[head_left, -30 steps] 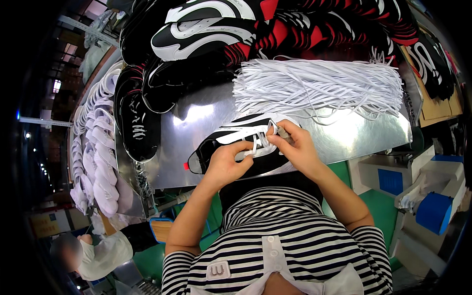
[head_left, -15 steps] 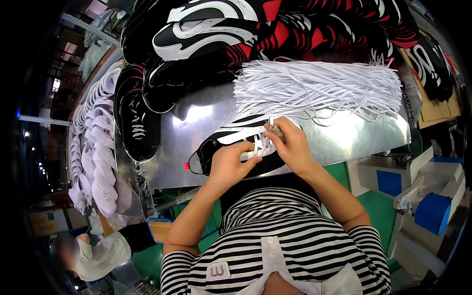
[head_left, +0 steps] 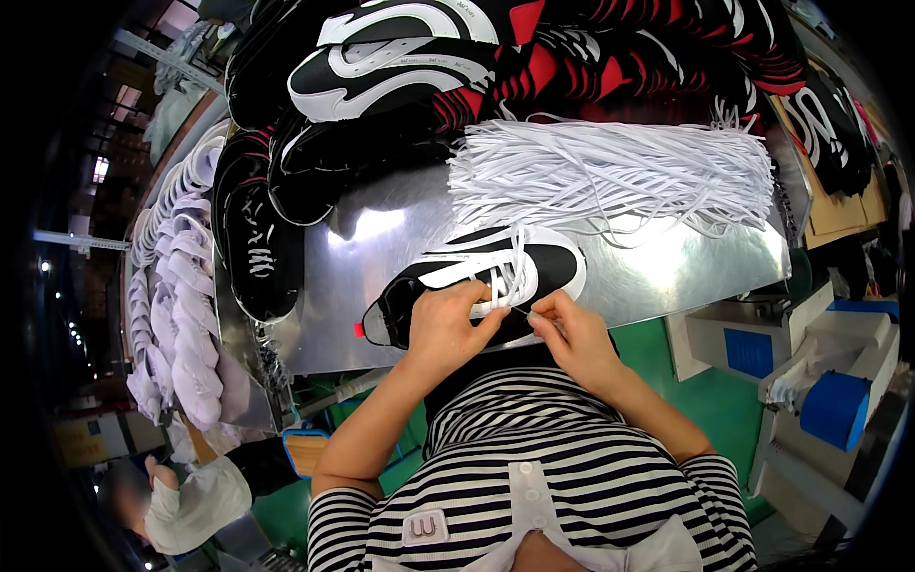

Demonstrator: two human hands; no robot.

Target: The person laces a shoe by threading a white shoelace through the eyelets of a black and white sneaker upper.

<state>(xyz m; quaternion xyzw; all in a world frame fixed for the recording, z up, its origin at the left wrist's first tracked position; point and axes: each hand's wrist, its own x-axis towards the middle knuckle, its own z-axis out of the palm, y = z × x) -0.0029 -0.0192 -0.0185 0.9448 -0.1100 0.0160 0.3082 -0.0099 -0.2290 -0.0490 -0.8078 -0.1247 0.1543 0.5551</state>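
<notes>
A black-and-white shoe upper (head_left: 548, 270) lies on its side on the metal table, its heel opening to the left and its toe to the right. White lace (head_left: 516, 272) crosses its eyelets, with a loop standing up at the far edge. My left hand (head_left: 446, 322) is closed on the upper beside the lacing, thumb and fingers at the eyelet strip. On the near side, my right hand (head_left: 579, 336) pinches something thin by the shoe's edge; it is too small to make out.
A thick bundle of white laces (head_left: 610, 176) lies beyond the shoe on the metal table (head_left: 367, 286). Black, white and red uppers (head_left: 391, 71) are heaped at the back. White uppers (head_left: 191, 315) hang in rows at left, near a seated person (head_left: 200, 500). Machinery with a blue part (head_left: 834, 410) stands right.
My right hand has moved from the far side of the lacing down to the near edge of the shoe. The left hand keeps its hold on the upper.
</notes>
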